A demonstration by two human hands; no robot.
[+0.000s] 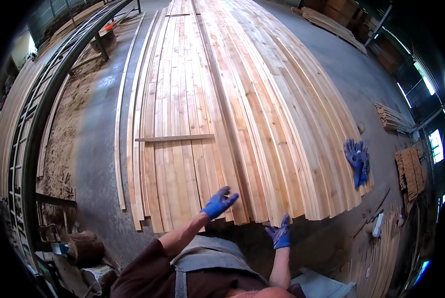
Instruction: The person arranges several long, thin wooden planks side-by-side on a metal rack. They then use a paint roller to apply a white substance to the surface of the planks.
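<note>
Long planks (182,104) lie side by side in a broad stack in front of me, their near ends uneven. My left hand (221,202), in a blue work glove, is over the near end of the left group of planks, fingers spread and nothing in them. At the near ends of the middle planks (269,149) is my right hand (279,234), gloved the same way, with fingers apart. Whether its fingertips touch the wood I cannot tell. A narrow wooden strip (175,138) lies crosswise on the left planks.
Loose blue gloves (357,160) rest on the stack's right edge. A dark metal roller frame (38,119) runs along the left, beside sawdust (66,144). Log pieces (85,247) stand at lower left. Thin wood strips (376,258) and bundled wood (410,171) lie to the right.
</note>
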